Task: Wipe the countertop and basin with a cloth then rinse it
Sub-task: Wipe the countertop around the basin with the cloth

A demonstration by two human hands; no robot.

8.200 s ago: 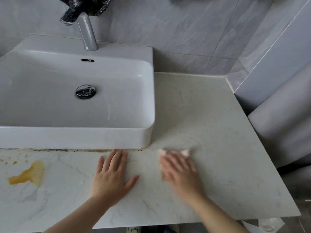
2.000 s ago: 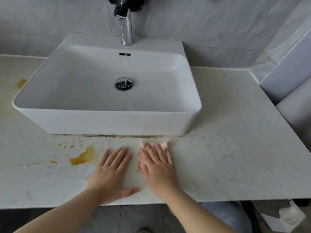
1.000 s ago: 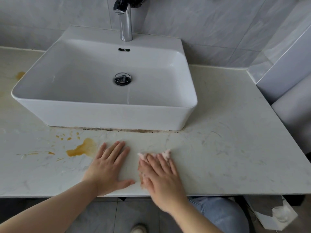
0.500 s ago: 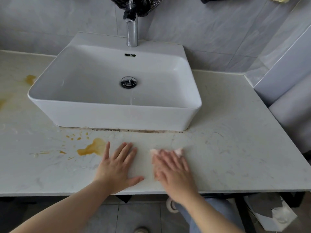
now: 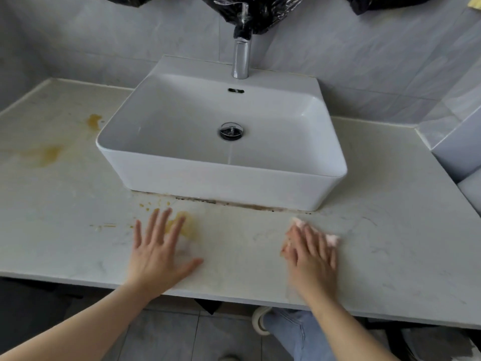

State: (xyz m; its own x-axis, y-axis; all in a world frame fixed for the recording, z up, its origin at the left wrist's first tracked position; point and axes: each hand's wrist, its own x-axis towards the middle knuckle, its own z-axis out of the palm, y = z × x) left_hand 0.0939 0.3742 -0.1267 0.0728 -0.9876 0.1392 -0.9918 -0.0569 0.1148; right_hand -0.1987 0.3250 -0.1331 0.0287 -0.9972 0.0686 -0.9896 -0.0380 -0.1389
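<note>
Several yellow stains [image 5: 49, 155] mark the countertop [image 5: 390, 204] — basin [image 5: 260, 194] white.

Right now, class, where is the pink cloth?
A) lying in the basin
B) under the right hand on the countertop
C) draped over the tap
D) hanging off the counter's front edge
B: the pink cloth peeks out from beneath the flat fingers of the right hand, which presses it onto the countertop.
</note>
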